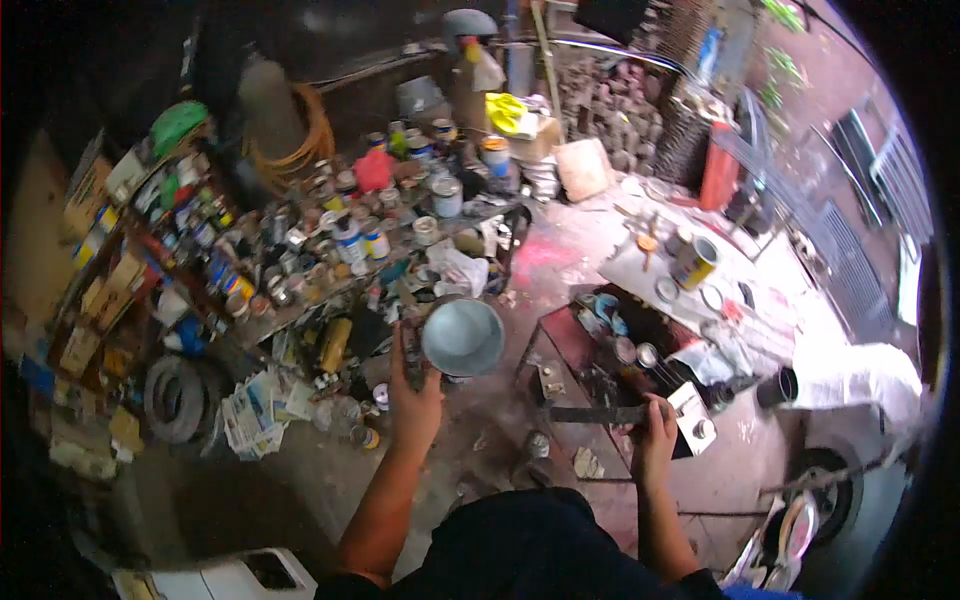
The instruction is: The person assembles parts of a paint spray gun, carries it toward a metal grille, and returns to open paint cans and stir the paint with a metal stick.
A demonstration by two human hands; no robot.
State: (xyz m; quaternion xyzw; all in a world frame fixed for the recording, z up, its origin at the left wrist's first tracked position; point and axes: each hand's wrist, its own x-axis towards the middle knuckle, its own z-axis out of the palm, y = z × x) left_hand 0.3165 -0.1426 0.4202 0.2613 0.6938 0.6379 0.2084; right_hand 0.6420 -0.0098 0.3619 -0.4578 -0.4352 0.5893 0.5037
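Near the middle of the head view, my left hand (pixel 413 400) is closed on the left side of a round grey-blue container (pixel 463 338). Its open mouth faces me, and the inside looks coated in pale grey. My right hand (pixel 656 432) pinches one end of a dark flat strip (pixel 590 413), which points left and lies about level. I cannot make out what the strip is made of. A gap separates the strip's free end from the container. Part of my left fingers is hidden behind the container.
A cluttered bench (pixel 300 318) with many cans and bottles runs along the left. At right, a low table (pixel 560 350) holds cans and rags beside a yellow-labelled can (pixel 697 262). Newspapers (pixel 262 405) and a tire (pixel 175 398) lie at lower left.
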